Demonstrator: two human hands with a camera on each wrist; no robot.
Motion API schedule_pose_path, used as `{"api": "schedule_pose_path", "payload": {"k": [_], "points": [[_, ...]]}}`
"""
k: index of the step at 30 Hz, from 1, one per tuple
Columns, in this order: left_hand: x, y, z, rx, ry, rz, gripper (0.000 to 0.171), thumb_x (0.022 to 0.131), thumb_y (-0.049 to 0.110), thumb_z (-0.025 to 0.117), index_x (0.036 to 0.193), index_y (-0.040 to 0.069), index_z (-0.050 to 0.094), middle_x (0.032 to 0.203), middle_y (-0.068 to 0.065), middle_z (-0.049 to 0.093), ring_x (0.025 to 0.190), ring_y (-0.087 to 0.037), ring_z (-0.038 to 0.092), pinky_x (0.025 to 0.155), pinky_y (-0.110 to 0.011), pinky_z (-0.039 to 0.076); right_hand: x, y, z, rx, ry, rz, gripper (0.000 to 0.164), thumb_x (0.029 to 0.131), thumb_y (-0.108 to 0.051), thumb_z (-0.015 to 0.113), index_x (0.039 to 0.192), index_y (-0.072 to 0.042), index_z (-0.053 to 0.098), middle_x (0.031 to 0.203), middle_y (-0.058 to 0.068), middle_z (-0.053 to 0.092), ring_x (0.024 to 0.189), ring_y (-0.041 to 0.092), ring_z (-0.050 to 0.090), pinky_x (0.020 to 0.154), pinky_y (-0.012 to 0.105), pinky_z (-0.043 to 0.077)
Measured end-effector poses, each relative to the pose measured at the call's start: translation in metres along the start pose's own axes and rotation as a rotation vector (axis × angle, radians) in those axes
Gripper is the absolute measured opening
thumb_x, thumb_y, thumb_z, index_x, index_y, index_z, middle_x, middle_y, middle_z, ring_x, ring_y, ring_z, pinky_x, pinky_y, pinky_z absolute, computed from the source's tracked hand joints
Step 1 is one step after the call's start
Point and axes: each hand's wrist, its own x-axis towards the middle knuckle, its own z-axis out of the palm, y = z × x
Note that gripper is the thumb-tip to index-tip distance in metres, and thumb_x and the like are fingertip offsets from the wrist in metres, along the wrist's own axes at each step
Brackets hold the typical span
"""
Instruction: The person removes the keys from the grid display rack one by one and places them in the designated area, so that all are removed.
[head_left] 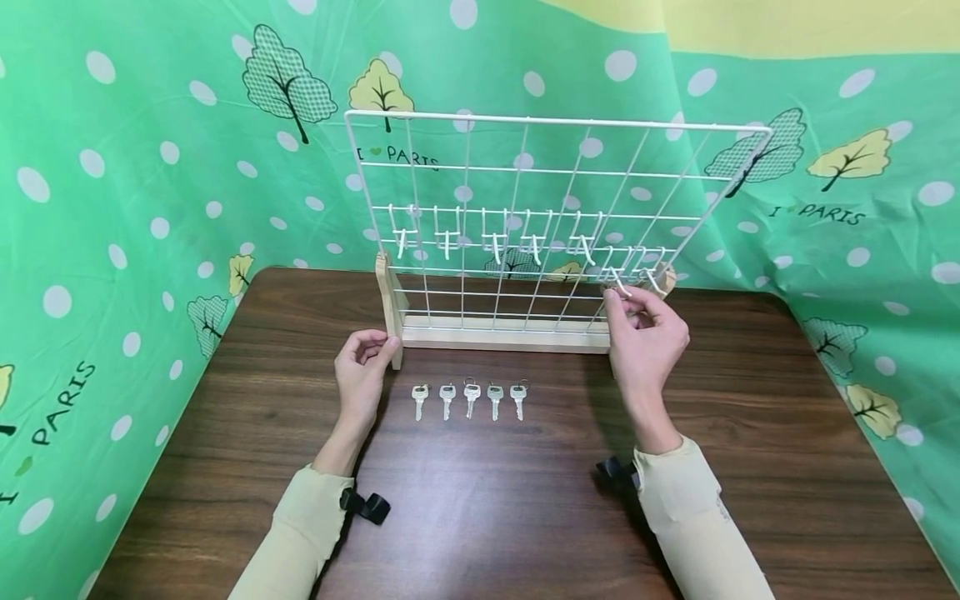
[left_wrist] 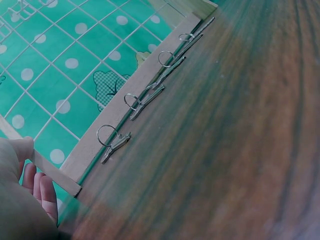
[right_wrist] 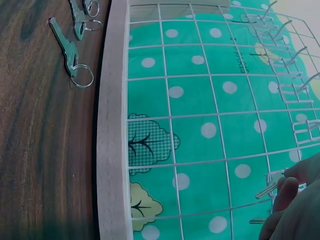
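Note:
A white wire grid rack (head_left: 562,122) stands upright on a wooden base, with several white hooks (head_left: 535,247) hung across it. My left hand (head_left: 362,375) pinches the rack's left wooden foot (head_left: 389,308) between thumb and fingers. My right hand (head_left: 651,333) is at a lower hook (head_left: 618,282) on the grid's right side, thumb and fingertips pinched together. In the right wrist view, a silvery key (right_wrist: 266,191) sticks out beside these fingertips; its ring is hidden. Below it shows the tip of another silvery piece (right_wrist: 257,221), mostly covered by the hand.
Several silver keys (head_left: 471,400) with rings lie in a row on the dark wooden table (head_left: 480,517), in front of the rack's wooden base bar (head_left: 502,339). Behind hangs a green dotted cloth (head_left: 187,150) with printed trees.

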Motion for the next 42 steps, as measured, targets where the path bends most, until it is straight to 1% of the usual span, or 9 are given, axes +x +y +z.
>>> {"api": "schedule_pose_path", "payload": {"k": [6,13,17,22,32,37,42], "points": [[0.0,-0.001,0.0,-0.006,-0.002,0.004,0.014,0.094,-0.012,0.08,0.1,-0.002,0.072,0.091,0.008,0.072,0.086,-0.006,0.068,0.083,-0.017,0.054,0.0,-0.002,0.0,0.057,0.021,0.007,0.009,0.093,-0.003,0.086,0.095,0.006,0.084,0.069,-0.014,0.064,0.052,-0.001,0.048,0.052,0.013,0.038],[0.0,-0.002,-0.001,-0.007,-0.002,0.02,0.014,0.093,-0.012,0.08,0.101,-0.005,0.071,0.09,0.008,0.073,0.085,-0.006,0.068,0.081,-0.016,0.054,-0.001,-0.005,-0.003,0.109,0.01,0.01,0.012,0.094,-0.002,0.084,0.092,0.01,0.081,0.069,-0.012,0.065,0.052,0.0,0.048,0.052,0.014,0.038],[0.0,-0.002,0.0,-0.011,-0.003,0.026,0.014,0.093,-0.013,0.08,0.101,-0.008,0.07,0.09,0.008,0.072,0.084,-0.006,0.068,0.081,-0.016,0.054,-0.002,-0.007,-0.005,0.145,0.019,0.036,0.012,0.094,-0.002,0.084,0.09,0.008,0.081,0.066,-0.01,0.064,0.051,0.001,0.047,0.051,0.015,0.038],[-0.001,-0.002,0.0,-0.011,-0.007,0.025,0.013,0.093,-0.012,0.08,0.102,-0.008,0.07,0.09,0.008,0.071,0.084,-0.005,0.067,0.08,-0.015,0.054,-0.003,-0.008,-0.008,0.179,0.032,0.053,0.01,0.093,-0.001,0.084,0.089,0.008,0.081,0.064,-0.007,0.061,0.053,0.003,0.046,0.051,0.015,0.036],[-0.001,-0.001,-0.001,-0.009,-0.007,0.024,0.013,0.094,-0.012,0.079,0.102,-0.008,0.07,0.09,0.008,0.072,0.084,-0.005,0.067,0.081,-0.015,0.054,-0.006,-0.006,-0.011,0.161,0.032,0.025,0.018,0.094,-0.003,0.084,0.091,0.014,0.078,0.065,-0.009,0.061,0.053,0.003,0.045,0.052,0.016,0.034],[-0.001,0.0,-0.001,-0.014,-0.004,0.022,0.014,0.093,-0.013,0.08,0.102,-0.01,0.069,0.09,0.008,0.072,0.084,-0.005,0.067,0.08,-0.016,0.054,-0.007,-0.002,-0.012,0.155,0.03,0.019,0.018,0.094,-0.001,0.082,0.091,0.016,0.077,0.065,-0.009,0.058,0.053,0.002,0.042,0.052,0.015,0.032],[-0.001,-0.001,-0.001,-0.006,-0.003,0.018,0.013,0.094,-0.012,0.08,0.102,-0.008,0.07,0.09,0.008,0.072,0.085,-0.006,0.067,0.081,-0.016,0.053,-0.009,-0.003,-0.013,0.152,0.037,0.014,0.018,0.094,0.0,0.082,0.091,0.017,0.076,0.066,-0.01,0.058,0.052,0.002,0.042,0.051,0.015,0.031]]}}
